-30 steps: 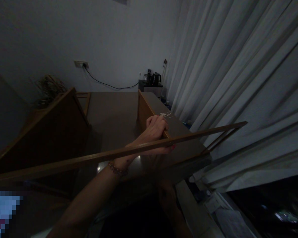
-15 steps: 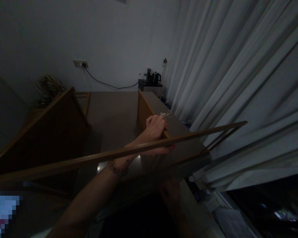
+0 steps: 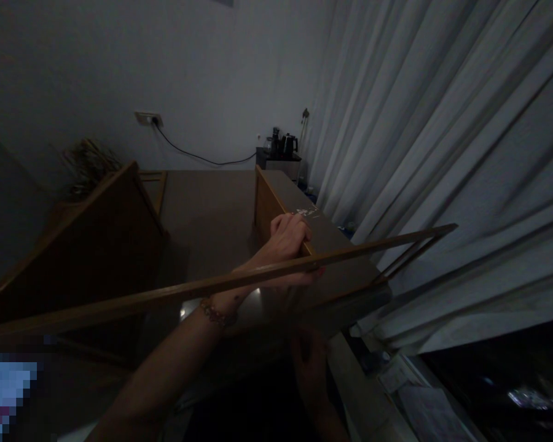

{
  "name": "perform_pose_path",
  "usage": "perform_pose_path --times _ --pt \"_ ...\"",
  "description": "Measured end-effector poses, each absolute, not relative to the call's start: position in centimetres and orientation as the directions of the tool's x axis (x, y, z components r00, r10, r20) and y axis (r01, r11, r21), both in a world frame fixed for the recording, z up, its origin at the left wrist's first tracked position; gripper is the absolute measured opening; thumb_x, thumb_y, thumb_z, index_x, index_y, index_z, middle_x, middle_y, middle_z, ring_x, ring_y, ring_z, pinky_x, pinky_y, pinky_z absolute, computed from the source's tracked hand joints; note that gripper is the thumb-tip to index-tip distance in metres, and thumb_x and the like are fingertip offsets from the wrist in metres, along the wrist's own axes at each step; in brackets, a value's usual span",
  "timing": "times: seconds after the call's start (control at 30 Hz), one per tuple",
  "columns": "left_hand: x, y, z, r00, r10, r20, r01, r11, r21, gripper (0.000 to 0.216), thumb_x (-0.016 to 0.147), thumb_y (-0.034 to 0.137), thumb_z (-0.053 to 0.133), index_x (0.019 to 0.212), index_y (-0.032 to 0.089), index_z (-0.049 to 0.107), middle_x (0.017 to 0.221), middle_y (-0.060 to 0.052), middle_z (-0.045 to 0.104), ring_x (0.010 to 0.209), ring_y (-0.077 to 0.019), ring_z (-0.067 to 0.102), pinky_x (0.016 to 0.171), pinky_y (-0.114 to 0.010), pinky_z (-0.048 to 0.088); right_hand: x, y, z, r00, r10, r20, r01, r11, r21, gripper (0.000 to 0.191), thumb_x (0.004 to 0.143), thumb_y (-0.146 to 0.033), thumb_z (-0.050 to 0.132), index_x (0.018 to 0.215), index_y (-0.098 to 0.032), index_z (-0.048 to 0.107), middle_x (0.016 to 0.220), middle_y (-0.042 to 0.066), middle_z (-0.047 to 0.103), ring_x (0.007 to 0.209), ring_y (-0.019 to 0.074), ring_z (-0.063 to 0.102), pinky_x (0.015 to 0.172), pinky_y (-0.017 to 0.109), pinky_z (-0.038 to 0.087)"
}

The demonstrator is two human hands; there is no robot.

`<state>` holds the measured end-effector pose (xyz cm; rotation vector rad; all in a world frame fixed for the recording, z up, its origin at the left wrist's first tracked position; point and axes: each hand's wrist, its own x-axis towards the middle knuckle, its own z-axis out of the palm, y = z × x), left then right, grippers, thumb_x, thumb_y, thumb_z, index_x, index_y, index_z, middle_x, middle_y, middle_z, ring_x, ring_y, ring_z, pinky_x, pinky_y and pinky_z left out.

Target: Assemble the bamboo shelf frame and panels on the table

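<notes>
My left hand [image 3: 291,234], wearing a bracelet [image 3: 216,313] at the wrist, is closed over the top edge of an upright wooden panel [image 3: 268,205]. The panel stands on a broad grey-brown board [image 3: 207,209]. A long thin wooden rail [image 3: 188,287] crosses in front of my left forearm. Lower down, in deep shadow, is my right hand [image 3: 309,356] with its fingers curled in. Whatever it may hold is too dark to make out. Small white flakes [image 3: 308,212] lie on the board just beyond my left hand.
A dark wooden side panel [image 3: 87,239] rises on the left. White curtains [image 3: 424,153] hang along the right. A black kettle [image 3: 289,144] stands on a small cabinet by the far wall, where a cable [image 3: 198,157] runs from a socket [image 3: 148,118]. Papers [image 3: 428,408] lie at lower right.
My right hand has shifted slightly, and more of its shape and forearm shows now. My left hand stays in place on the panel's edge.
</notes>
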<state>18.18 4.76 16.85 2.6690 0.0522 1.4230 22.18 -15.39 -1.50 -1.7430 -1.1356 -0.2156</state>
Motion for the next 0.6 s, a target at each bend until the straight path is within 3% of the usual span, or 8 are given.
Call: perform_pose_path --times 0.2,0.47,0.6 --pt "17.8 4.6 17.3 0.569 0.057 0.820 -0.058 -0.992 0.110 0.048 0.071 0.055 0.065 0.094 0.021 0.040 0.092 -0.004 0.051 0.092 -0.0228 0.048 0.085 -0.042 0.037 23.3 -15.7 -1.0 0.307 0.686 0.660 0.827 0.152 -0.542 0.020 0.100 -0.039 0.049 0.095 -0.024 0.061 0.086 0.000 0.067 0.078 0.0163 0.060 0.072 0.028 0.046" --pt "17.8 4.4 17.4 0.575 0.055 0.816 -0.048 -0.994 0.100 0.049 0.069 0.054 0.066 0.093 0.022 0.037 0.092 -0.003 0.049 0.089 -0.0224 0.046 0.083 -0.041 0.036 25.2 -16.7 -1.4 0.051 0.727 0.685 0.914 0.243 -0.326 0.029 0.102 -0.030 0.046 0.127 -0.022 0.057 0.102 0.004 0.069 0.090 0.0182 0.063 0.080 0.031 0.051" --pt "17.7 4.4 17.4 0.584 0.048 0.810 -0.058 -0.993 0.101 0.046 0.071 0.052 0.062 0.093 0.022 0.035 0.092 -0.003 0.048 0.087 -0.0217 0.045 0.083 -0.040 0.034 25.4 -16.3 -1.5 0.047 0.704 0.708 0.918 0.249 -0.309 0.023 0.101 -0.029 0.048 0.118 -0.024 0.061 0.098 0.004 0.070 0.087 0.0184 0.063 0.077 0.031 0.052"
